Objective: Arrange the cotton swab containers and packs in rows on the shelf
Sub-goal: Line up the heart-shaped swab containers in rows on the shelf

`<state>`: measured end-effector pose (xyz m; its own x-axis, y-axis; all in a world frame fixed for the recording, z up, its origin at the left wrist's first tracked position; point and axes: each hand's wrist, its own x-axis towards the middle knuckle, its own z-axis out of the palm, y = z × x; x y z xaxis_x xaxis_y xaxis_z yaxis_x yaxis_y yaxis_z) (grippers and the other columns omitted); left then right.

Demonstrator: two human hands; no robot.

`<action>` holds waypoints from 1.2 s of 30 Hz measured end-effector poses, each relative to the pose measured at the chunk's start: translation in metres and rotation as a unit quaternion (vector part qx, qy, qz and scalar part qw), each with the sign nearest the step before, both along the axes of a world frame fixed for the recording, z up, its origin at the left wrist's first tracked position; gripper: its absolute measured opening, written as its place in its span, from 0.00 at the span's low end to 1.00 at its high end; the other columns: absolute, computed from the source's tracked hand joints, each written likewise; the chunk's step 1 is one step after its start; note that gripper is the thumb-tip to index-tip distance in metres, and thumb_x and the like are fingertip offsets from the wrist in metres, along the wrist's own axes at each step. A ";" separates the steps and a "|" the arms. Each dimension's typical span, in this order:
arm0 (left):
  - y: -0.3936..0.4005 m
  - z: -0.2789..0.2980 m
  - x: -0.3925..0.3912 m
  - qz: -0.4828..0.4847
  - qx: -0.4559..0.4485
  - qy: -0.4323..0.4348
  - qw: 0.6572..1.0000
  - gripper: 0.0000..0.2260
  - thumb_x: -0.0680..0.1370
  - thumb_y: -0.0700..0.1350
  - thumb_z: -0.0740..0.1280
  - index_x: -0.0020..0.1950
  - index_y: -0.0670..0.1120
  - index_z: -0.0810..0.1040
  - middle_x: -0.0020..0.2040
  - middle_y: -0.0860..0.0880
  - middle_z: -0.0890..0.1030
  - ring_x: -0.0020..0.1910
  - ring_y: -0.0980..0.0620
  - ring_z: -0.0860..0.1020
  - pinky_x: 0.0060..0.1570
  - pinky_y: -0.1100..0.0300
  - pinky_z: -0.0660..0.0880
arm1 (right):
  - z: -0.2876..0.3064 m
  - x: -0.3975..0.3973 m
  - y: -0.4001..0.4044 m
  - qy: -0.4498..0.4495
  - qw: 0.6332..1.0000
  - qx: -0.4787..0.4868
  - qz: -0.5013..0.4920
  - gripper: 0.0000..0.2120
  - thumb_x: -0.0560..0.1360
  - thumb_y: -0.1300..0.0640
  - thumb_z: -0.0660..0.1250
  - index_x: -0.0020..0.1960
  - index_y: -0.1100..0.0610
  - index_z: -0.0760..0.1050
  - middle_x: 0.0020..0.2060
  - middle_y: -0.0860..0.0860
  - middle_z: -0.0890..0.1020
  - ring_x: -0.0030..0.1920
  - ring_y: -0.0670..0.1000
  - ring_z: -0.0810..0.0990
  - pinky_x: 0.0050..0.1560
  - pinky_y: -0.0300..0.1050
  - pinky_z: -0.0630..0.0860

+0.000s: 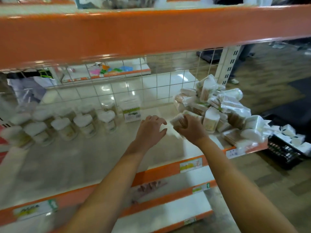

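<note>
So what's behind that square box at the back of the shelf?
Behind the box stands a white wire grid, and through it a glossy floor and another shelf of colourful items. The box hides whatever sits directly behind its base.

This is a shop. Orange-edged retail shelves (168,167) carry paper price labels (191,165) along their fronts, a white wire grid (151,88) backs the shelf, and many identical cotton swab containers (84,125) and packs (227,106) are stocked as merchandise.

Bare shelf (84,157) middle, jars (67,125) crowding left, heaped packs (223,108) right, orange beam (151,31) overhead
</note>
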<state>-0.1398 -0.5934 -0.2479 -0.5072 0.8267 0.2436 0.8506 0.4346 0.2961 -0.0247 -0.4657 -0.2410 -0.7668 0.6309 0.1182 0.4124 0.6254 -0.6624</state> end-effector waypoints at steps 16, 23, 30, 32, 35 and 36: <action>-0.077 0.009 0.010 0.140 -0.015 -0.049 0.989 0.14 0.78 0.50 0.64 0.63 0.49 0.75 0.62 0.51 0.76 0.64 0.49 0.70 0.63 0.53 0.67 | -0.020 -0.022 -0.054 0.049 0.958 -0.221 0.176 0.11 0.73 0.57 0.71 0.53 0.54 0.73 0.41 0.49 0.78 0.44 0.53 0.79 0.49 0.50 0.78; -0.110 0.043 -0.006 0.125 -0.032 -0.061 0.990 0.17 0.78 0.49 0.66 0.66 0.49 0.73 0.64 0.51 0.75 0.65 0.52 0.70 0.59 0.61 0.64 | -0.011 -0.043 -0.075 0.071 0.933 -0.256 0.242 0.14 0.74 0.58 0.69 0.59 0.56 0.74 0.43 0.49 0.79 0.41 0.48 0.78 0.41 0.40 0.76; -0.139 0.056 -0.025 0.109 0.012 -0.176 0.978 0.18 0.76 0.51 0.68 0.66 0.51 0.73 0.63 0.53 0.75 0.59 0.57 0.72 0.56 0.63 0.67 | -0.010 -0.065 -0.099 0.080 0.908 -0.282 0.299 0.14 0.74 0.61 0.69 0.59 0.57 0.75 0.47 0.52 0.80 0.44 0.48 0.79 0.44 0.42 0.78; -0.146 0.055 -0.031 0.107 0.025 -0.205 0.972 0.20 0.76 0.52 0.68 0.66 0.50 0.73 0.63 0.54 0.75 0.59 0.57 0.72 0.55 0.63 0.68 | -0.011 -0.072 -0.106 0.075 0.902 -0.290 0.312 0.14 0.73 0.60 0.69 0.58 0.55 0.75 0.47 0.53 0.80 0.44 0.48 0.79 0.45 0.44 0.78; -0.156 0.051 -0.042 0.099 0.004 -0.245 0.965 0.23 0.75 0.55 0.68 0.69 0.52 0.71 0.66 0.55 0.73 0.61 0.57 0.72 0.57 0.62 0.69 | -0.011 -0.080 -0.117 0.073 0.890 -0.315 0.322 0.12 0.73 0.60 0.70 0.55 0.53 0.75 0.45 0.52 0.80 0.44 0.48 0.78 0.45 0.44 0.77; -0.159 0.050 -0.046 0.094 -0.007 -0.260 0.961 0.24 0.75 0.56 0.68 0.69 0.52 0.70 0.66 0.55 0.73 0.62 0.58 0.72 0.60 0.60 0.69 | -0.011 -0.082 -0.119 0.070 0.887 -0.320 0.325 0.12 0.73 0.60 0.70 0.55 0.53 0.75 0.45 0.52 0.80 0.43 0.48 0.78 0.45 0.44 0.77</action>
<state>-0.1859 -0.7527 -0.1978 -0.6977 0.7103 -0.0937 0.4960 0.5732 0.6522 -0.1068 -0.5849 -0.2524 -0.9993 0.0337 0.0183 -0.0121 0.1772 -0.9841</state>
